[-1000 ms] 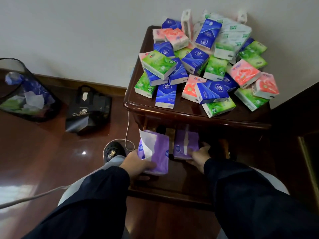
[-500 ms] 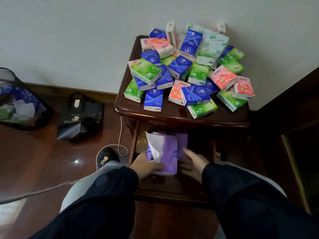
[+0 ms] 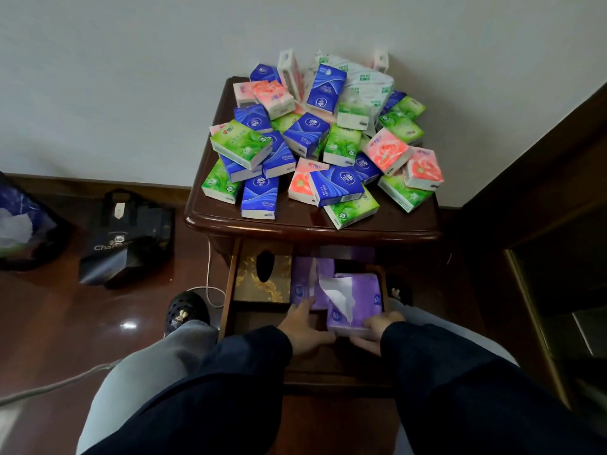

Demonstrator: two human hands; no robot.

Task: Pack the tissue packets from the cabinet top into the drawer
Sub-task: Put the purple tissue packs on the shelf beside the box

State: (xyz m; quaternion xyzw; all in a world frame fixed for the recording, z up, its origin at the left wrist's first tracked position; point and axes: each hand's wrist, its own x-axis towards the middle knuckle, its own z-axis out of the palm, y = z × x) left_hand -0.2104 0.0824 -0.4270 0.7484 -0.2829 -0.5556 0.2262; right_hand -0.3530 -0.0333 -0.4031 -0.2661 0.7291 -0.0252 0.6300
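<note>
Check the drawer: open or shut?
Open. The drawer is pulled out below the cabinet top, and purple tissue packs show inside, with both hands on them.

Tissue packets (image 3: 315,142) heaped on cabinet top (image 3: 295,224), both hands (image 3: 303,330) at purple pack (image 3: 358,300) in drawer (image 3: 230,284)
</note>
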